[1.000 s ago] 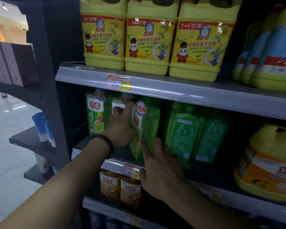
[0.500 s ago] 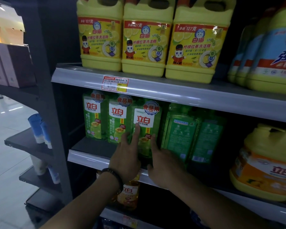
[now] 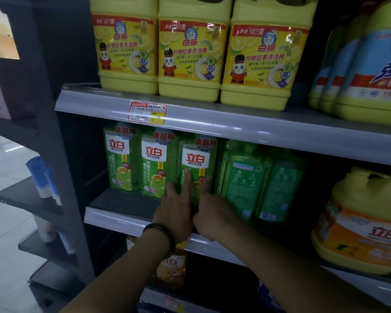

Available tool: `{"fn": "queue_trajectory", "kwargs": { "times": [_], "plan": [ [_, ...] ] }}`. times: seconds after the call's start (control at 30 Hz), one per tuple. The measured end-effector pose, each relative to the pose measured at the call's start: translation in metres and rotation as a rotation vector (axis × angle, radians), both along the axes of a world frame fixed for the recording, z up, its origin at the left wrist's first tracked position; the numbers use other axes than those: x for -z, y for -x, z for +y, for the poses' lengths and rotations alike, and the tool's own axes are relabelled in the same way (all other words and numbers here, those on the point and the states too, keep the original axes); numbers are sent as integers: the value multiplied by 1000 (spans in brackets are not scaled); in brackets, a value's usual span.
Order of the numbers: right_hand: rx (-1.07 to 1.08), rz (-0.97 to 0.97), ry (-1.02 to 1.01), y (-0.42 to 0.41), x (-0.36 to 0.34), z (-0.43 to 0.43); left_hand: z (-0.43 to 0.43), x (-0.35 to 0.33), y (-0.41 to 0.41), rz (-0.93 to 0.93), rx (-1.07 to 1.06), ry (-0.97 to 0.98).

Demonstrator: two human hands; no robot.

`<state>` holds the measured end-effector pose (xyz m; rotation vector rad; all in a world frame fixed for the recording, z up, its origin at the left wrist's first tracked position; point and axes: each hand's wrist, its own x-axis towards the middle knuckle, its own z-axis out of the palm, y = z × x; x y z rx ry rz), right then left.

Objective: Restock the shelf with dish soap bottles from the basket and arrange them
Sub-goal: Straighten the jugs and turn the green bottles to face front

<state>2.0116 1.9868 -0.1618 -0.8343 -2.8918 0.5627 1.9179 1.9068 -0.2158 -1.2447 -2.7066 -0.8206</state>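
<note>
SHELF STOCKING: A green dish soap bottle point(image 3: 198, 159) stands upright on the middle shelf point(image 3: 113, 219), long axis vertical and front label facing out, 3rd in a row with 2 matching bottles point(image 3: 155, 168) on its left. The left hand point(image 3: 175, 213) lays a straight forefinger and spread thumb flat on its lower front. The right hand point(image 3: 212, 215) touches its right edge with straight fingers. Neither hand wraps it, and the hands hide its base. Just beside it on the right, 2 green bottles point(image 3: 244, 177) show their back labels. The upper shelf rail point(image 3: 235, 125) sits close above the caps. The shelf lies bare in front of the 2 left bottles.
</note>
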Motion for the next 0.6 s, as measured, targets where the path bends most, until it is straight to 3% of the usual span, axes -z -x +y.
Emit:
{"fn": "queue_trajectory", "kwargs": {
  "times": [0.1, 0.27, 0.43, 0.6],
  "plan": [
    [-22, 41, 33, -14, -5, 2, -5, 2, 0, -41, 5, -49],
    [-8, 394, -26, -73, 8, 13, -5, -6, -22, -176, 78, -333],
    [193, 585, 181, -132, 26, 34, 9, -5, -71, -199, 178, -456],
    [284, 612, 479, -133, 26, 59, 21, 1, -104, -252, 207, -391]
  ]
}}
